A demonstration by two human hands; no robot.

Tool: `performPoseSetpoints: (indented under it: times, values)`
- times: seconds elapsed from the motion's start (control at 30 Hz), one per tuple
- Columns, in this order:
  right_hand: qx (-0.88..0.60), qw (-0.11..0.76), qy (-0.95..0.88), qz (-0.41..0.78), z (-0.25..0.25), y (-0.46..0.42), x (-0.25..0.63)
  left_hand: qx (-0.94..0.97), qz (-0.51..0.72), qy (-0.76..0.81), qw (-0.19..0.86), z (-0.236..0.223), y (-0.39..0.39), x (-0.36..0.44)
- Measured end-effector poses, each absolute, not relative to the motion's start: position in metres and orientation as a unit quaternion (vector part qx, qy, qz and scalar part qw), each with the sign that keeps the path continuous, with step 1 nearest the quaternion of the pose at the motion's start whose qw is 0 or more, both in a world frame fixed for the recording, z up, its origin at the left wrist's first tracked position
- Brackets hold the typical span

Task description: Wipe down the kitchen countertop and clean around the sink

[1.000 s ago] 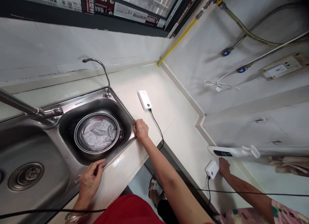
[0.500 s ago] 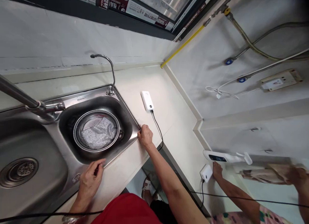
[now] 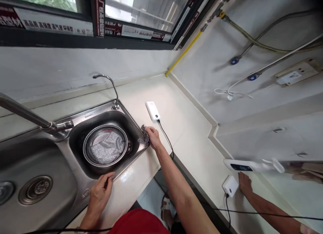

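Note:
My right hand (image 3: 153,137) is closed on a grey steel wool scrubber (image 3: 145,133) at the sink's right front corner. My left hand (image 3: 100,193) is at the sink's front rim, thumb and fingers curled together; what they hold, if anything, is hidden. Between and beyond my hands, a round metal pot (image 3: 87,155) stands in the right basin of the steel sink (image 3: 137,118). Inside the pot lie a perforated metal piece (image 3: 101,137) and a silvery, shiny sheet or bag (image 3: 108,149).
A large faucet (image 3: 25,109) and a thin curved tap (image 3: 114,87) rise behind the basins. On the counter is a white power bank (image 3: 152,110) with a black cable. At right are a co-worker's hand (image 3: 245,183), another white power bank (image 3: 230,186) and a white handheld device (image 3: 242,166).
My right hand has lifted slightly at the corner, and the scrubber now shows plainly in it. My left hand stays by the front rim. The camera view has tilted upward.

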State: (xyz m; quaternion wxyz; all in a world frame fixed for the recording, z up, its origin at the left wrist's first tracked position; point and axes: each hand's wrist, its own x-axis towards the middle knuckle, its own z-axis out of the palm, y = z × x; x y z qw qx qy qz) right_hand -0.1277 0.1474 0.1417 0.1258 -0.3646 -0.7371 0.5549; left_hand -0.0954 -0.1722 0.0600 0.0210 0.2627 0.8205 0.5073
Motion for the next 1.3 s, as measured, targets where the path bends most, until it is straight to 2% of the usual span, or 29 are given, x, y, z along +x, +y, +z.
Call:
performPoseSetpoints:
  times: [0.07, 0.17, 0.47, 0.57, 0.73, 0.8, 0.97, 1.2, 1.3]
  values:
    - [-0.317, 0.095, -0.628, 0.704, 0.147, 0.136, -0.11, 0.264, 0.508, 0.82, 0.027, 0.059, -0.172, -0.098]
    - [-0.255, 0.029, -0.521, 0.814, 0.149, 0.111, -0.083, 0.268, 0.505, 0.82, 0.044, 0.058, -0.171, -0.101]
    - [-0.226, -0.035, -0.35, 0.908, 0.147, 0.081, -0.051, 0.239, 0.491, 0.832, 0.101, 0.056, -0.169, -0.107]
    - [-0.248, -0.023, -0.332, 0.91, 0.144, 0.078, -0.045, 0.227, 0.499, 0.828, 0.114, 0.057, -0.17, -0.106]
    - [-0.329, 0.115, -0.384, 0.855, 0.126, 0.056, -0.039, 0.208, 0.509, 0.823, 0.145, 0.067, -0.17, -0.101]
    - [-0.34, 0.136, -0.431, 0.825, 0.116, 0.042, -0.037, 0.202, 0.518, 0.814, 0.169, 0.074, -0.167, -0.099]
    - [-0.315, 0.09, -0.569, 0.754, 0.096, 0.004, -0.035, 0.213, 0.574, 0.748, 0.257, 0.096, -0.149, -0.093]
    - [-0.233, 0.031, -0.62, 0.749, 0.091, -0.027, -0.038, 0.125, 0.595, 0.769, 0.198, 0.108, -0.147, -0.09]
    - [-0.192, 0.036, -0.68, 0.706, 0.09, -0.028, -0.041, 0.057, 0.642, 0.741, 0.19, 0.103, -0.161, -0.095]
